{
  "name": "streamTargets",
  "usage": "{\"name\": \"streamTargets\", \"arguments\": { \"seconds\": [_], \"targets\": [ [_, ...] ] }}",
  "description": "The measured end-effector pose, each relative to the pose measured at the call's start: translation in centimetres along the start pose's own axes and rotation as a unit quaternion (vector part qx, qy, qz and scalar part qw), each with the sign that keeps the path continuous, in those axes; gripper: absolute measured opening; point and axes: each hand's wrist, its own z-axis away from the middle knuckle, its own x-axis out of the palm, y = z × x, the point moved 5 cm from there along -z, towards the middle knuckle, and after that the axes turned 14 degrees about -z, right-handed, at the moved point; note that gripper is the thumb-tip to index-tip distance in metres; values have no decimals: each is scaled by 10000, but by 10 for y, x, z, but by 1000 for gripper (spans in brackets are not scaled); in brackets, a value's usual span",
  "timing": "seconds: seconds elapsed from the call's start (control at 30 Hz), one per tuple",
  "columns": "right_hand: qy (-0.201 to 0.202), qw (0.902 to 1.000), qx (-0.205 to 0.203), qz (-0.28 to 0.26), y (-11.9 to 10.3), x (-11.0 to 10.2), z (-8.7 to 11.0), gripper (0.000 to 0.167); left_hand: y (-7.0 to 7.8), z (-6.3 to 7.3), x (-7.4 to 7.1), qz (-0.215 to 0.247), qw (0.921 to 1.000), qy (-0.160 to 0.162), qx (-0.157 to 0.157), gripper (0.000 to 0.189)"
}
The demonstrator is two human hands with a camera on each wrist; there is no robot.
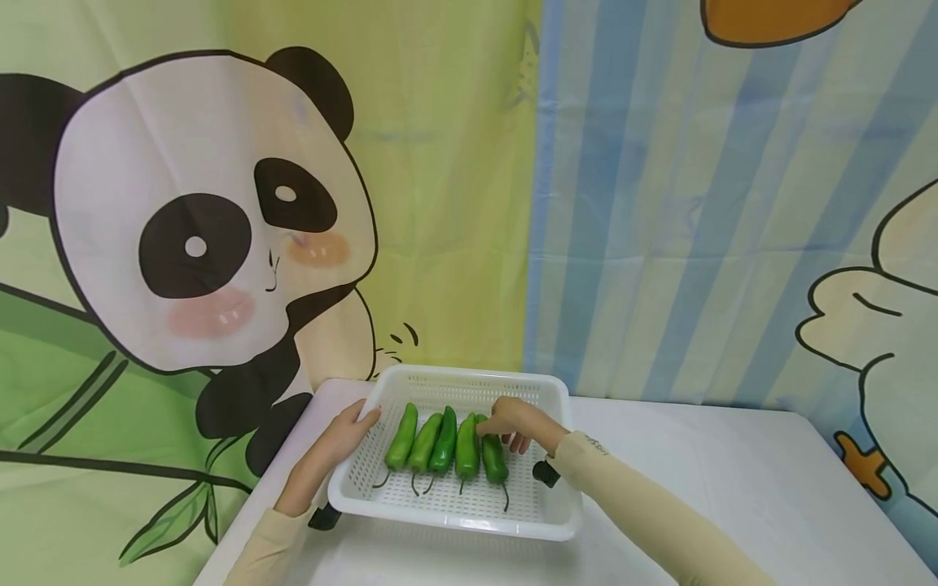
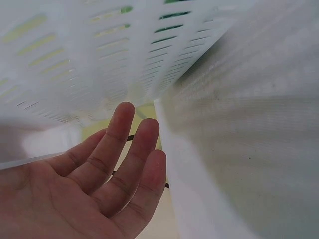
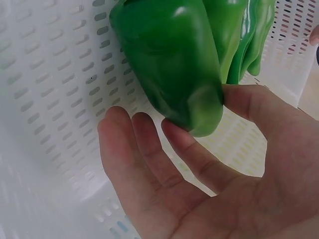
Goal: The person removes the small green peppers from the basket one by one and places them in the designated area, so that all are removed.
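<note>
A white plastic basket [image 1: 454, 525] with slotted walls holds several green peppers [image 1: 443, 443], laid side by side with their stems towards the near side. My right hand [image 1: 522, 422] reaches inside and pinches the tip of the rightmost green pepper [image 3: 169, 64] between thumb and index finger; its other fingers are spread below. At the basket's left rim is my left hand [image 1: 340, 435], its thumb over the edge. In the left wrist view the fingers [image 2: 144, 172] of that hand are relaxed and slightly bent outside the slotted wall, with the thumb hidden.
The basket stands on a white-covered table [image 1: 696, 472], whose surface stretches to the right. Behind it hangs a cloth [image 1: 447, 203] with a panda and blue stripes. Small black devices [image 1: 545, 472] sit at both wrists.
</note>
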Motion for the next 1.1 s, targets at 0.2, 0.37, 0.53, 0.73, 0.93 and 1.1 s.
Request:
{"name": "streamTargets", "arguments": {
  "seconds": [0.2, 0.37, 0.53, 0.73, 0.93, 1.1],
  "targets": [
    [-88, 9998, -121, -124, 1, -1, 1, 38, -1, 1, -1, -2, 10000, -9, 46, 56],
    [-208, 9991, -300, -198, 2, -3, 3, 35, -1, 2, -1, 19, 10000, 7, 35, 55],
    [-322, 9979, -420, -361, 3, -8, 6, 36, -1, 1, -1, 27, 10000, -21, 32, 56],
    [-419, 9955, -546, -653, 4, -14, 10, 32, -2, 1, 1, 92, 9999, -30, 74, 55],
    [-627, 9918, -577, -951, 2, -19, 13, 34, -2, 1, 1, 87, 10000, -22, 27, 53],
    [-839, 9869, -549, -1262, 1, -21, 14, 36, -1, 1, 0, 61, 10000, -32, 70, 55]
  ]
}}
